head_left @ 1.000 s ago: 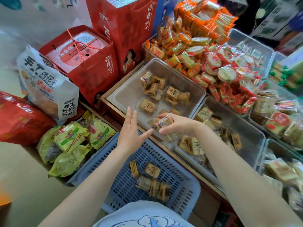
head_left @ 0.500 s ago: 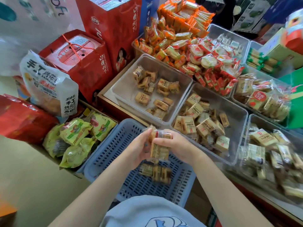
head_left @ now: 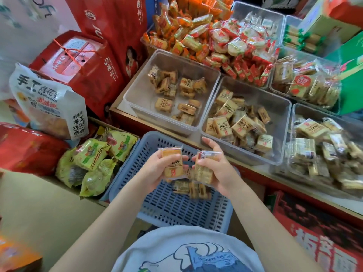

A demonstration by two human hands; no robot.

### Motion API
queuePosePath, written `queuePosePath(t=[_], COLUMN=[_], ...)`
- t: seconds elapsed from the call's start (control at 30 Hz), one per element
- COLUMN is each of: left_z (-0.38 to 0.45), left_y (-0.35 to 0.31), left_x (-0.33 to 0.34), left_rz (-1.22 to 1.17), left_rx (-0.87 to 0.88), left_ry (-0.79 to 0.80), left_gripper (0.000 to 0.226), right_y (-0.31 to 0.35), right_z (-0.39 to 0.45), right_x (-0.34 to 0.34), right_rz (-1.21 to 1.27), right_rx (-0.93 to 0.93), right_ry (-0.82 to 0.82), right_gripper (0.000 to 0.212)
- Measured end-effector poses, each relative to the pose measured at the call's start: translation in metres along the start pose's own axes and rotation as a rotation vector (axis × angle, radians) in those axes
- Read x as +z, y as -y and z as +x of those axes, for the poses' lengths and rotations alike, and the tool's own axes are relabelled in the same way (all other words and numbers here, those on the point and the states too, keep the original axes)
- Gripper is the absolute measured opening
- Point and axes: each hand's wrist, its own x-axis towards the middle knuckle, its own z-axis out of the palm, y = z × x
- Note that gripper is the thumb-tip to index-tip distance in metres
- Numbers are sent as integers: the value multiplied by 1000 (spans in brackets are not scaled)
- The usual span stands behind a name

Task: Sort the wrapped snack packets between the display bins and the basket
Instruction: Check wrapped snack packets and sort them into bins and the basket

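Note:
Over the blue slatted basket (head_left: pixel 153 205) my left hand (head_left: pixel 157 169) holds one clear-wrapped tan snack packet (head_left: pixel 172 163), label facing up. My right hand (head_left: pixel 218 169) grips a second wrapped packet (head_left: pixel 204 167) beside it, turned on edge. Several more packets (head_left: pixel 191 189) lie on the basket floor below my hands. Beyond the basket stand two clear display bins: the left bin (head_left: pixel 137 95) is sparsely filled with tan packets, the right bin (head_left: pixel 282 118) holds a fuller pile.
Further clear bins with orange and red wrapped snacks (head_left: pixel 206 36) sit at the back, another bin of tan packets (head_left: pixel 324 150) at the right. Red gift boxes (head_left: pixel 82 61), a white bag (head_left: pixel 47 103) and green packets (head_left: pixel 92 160) crowd the left.
My right hand brought packets from the bins back over the basket. Both hands came together on them and have now split them, one packet in each hand.

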Motion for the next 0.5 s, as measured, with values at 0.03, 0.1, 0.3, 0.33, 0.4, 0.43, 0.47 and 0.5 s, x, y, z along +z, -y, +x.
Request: queuePosePath(t=[0.03, 0.1, 0.3, 0.33, 0.4, 0.43, 0.47, 0.5], left_z=[-3, -6, -7, -7, -6, -6, -7, -7], left_y=[0, 1, -1, -1, -1, -2, -3, -4], left_x=[0, -1, -4, -6, -9, -10, -11, -11], left_rz=[42, 105, 195, 210, 266, 296, 317, 333], left_rx=[11, 22, 46, 57, 76, 84, 92, 109], left_ry=[27, 69, 90, 80, 57, 34, 5, -19], left_gripper=[37, 38, 32, 30, 28, 25, 21, 17], right_y=[-1, 1, -4, -6, -9, -10, -11, -12], right_z=[-1, -4, -3, -4, -5, -5, -6, -6], right_x=[3, 12, 24, 25, 25, 25, 26, 27], right_rz=[-36, -76, -370, -374, -374, -391, -424, -466], right_rx=[-10, -6, -124, -135, -142, -142, -140, -138], right_ry=[31, 39, -76, -70, -41, -32, -36, -48], right_gripper=[42, 13, 14, 10, 13, 12, 11, 10])
